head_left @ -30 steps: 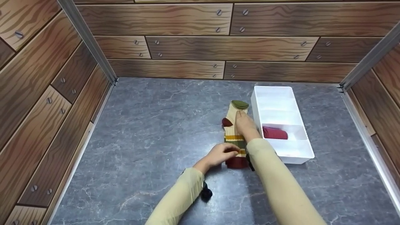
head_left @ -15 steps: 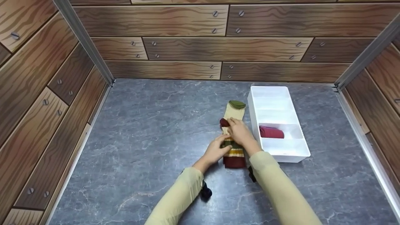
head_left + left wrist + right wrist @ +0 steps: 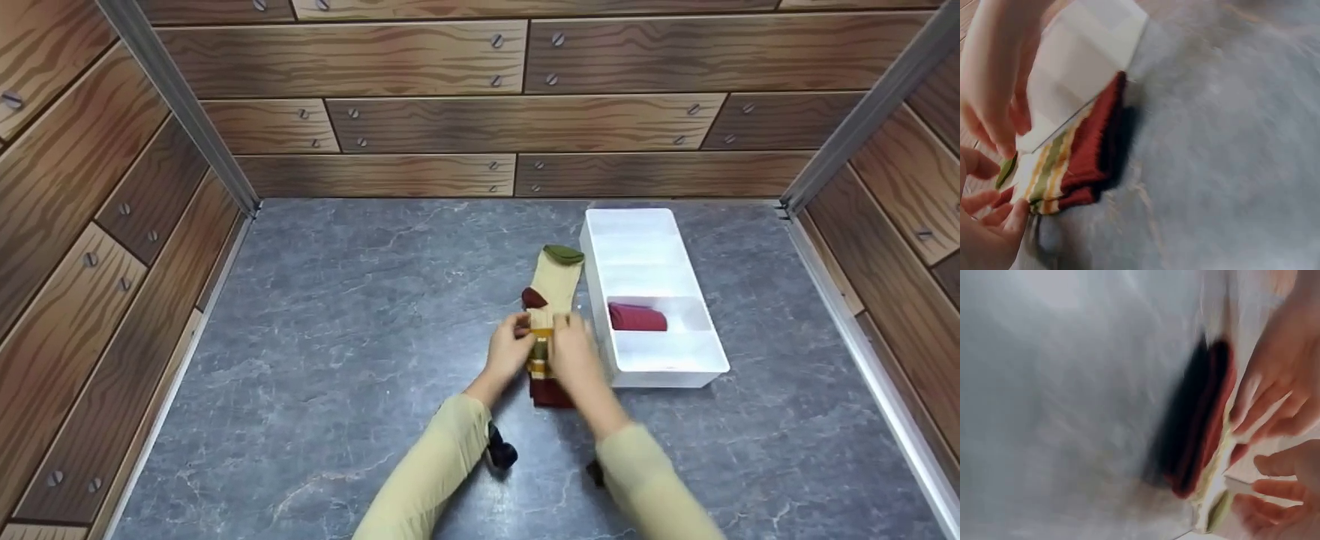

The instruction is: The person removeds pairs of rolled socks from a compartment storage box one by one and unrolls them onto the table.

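Note:
A pair of striped socks (image 3: 556, 281) lies stacked on the grey surface, cream with a green toe, dark red heel and red cuff facing me. Yellow and green bands cross the leg. My left hand (image 3: 511, 346) is at the left edge of the leg, its thumb touching the fabric in the left wrist view. My right hand (image 3: 574, 352) is over the right side of the leg, blurred. In the right wrist view its fingers (image 3: 1278, 489) are loosely bent and spread apart, beside the socks. Both hands hide part of the leg.
Right of the socks stands a white divided box (image 3: 712, 352). A rolled dark red cloth item (image 3: 637, 316) sits in one compartment. Walls with a wood-plank print (image 3: 420, 124) enclose the grey surface (image 3: 360, 315) at the back and sides.
My right hand has moved back from the foot of the socks to the leg, beside my left hand. My left hand has shifted slightly farther up the leg. The view has tilted slightly.

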The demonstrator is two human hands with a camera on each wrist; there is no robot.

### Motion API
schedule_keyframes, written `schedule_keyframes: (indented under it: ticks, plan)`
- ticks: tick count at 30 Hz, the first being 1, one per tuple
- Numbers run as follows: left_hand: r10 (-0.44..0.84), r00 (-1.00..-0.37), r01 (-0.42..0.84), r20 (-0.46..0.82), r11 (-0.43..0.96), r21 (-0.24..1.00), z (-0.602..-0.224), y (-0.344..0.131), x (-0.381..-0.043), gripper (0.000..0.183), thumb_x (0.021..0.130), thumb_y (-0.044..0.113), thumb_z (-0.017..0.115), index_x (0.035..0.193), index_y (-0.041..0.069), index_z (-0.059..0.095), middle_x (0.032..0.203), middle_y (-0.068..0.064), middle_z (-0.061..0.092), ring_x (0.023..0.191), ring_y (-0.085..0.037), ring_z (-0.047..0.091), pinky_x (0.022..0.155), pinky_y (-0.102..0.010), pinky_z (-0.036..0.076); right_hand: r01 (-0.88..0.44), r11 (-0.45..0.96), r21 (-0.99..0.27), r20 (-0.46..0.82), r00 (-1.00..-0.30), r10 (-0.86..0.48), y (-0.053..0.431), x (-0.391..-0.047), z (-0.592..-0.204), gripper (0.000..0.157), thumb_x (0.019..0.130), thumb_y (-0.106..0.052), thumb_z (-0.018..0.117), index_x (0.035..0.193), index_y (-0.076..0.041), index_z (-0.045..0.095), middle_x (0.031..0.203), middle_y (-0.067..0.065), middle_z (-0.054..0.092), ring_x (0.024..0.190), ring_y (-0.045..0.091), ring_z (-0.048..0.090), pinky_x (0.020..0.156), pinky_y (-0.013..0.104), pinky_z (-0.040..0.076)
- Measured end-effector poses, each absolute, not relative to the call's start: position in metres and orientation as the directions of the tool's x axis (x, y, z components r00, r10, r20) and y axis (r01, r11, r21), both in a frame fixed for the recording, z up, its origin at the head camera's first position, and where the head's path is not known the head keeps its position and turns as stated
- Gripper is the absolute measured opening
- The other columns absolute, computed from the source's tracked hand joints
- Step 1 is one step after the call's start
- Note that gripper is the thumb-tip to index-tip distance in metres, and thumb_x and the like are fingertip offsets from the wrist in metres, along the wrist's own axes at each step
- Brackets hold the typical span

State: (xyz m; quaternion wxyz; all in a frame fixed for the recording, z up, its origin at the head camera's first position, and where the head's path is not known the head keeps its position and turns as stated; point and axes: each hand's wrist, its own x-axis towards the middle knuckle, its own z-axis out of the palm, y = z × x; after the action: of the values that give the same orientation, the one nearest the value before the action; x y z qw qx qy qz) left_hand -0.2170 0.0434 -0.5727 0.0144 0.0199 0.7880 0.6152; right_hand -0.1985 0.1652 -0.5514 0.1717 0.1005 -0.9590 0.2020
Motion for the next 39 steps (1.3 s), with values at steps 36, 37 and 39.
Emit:
schedule_keyframes:
  ticks: [36, 37, 39]
  plan:
    - [0.133, -0.976, -0.182, -0.174, -0.053, 0.982, -0.556, 0.041, -0.248, 0.051, 0.085, 0.001, 0.059, 0.135, 0.005, 0.052, 0.133, -0.014, 0.051, 0.078, -0.017, 0.056, 0.067, -0.030, 0.049, -0.595, 0.784, -0.178, 0.549, -0.721, -0.423, 0.188, -0.145, -0.565, 0.030, 0.072, 0.006, 0.073, 0.098, -0.010, 0.073, 0.099, 0.005, 0.069, 0.091, 0.027, 0.062, 0.067, 0.042, 0.052]
    - [0.125, -0.978, -0.174, -0.166, -0.053, 0.983, -0.556, 0.040, -0.248, 0.051, 0.085, 0.001, 0.059, 0.136, 0.006, 0.052, 0.132, -0.014, 0.051, 0.071, -0.016, 0.055, 0.062, -0.028, 0.047, -0.601, 0.780, -0.176, 0.559, -0.713, -0.424, 0.187, -0.146, -0.564, 0.030, 0.072, 0.006, 0.073, 0.098, -0.010, 0.073, 0.098, 0.005, 0.068, 0.090, 0.027, 0.062, 0.068, 0.041, 0.053]
    - [0.112, -0.982, -0.157, -0.151, -0.047, 0.987, -0.555, 0.039, -0.249, 0.052, 0.085, 0.000, 0.060, 0.136, 0.006, 0.051, 0.131, -0.014, 0.052, 0.061, -0.014, 0.051, 0.053, -0.026, 0.043, -0.613, 0.770, -0.176, 0.574, -0.700, -0.426, 0.186, -0.148, -0.562, 0.030, 0.072, 0.007, 0.073, 0.098, -0.009, 0.073, 0.098, 0.005, 0.068, 0.090, 0.027, 0.062, 0.070, 0.041, 0.053]
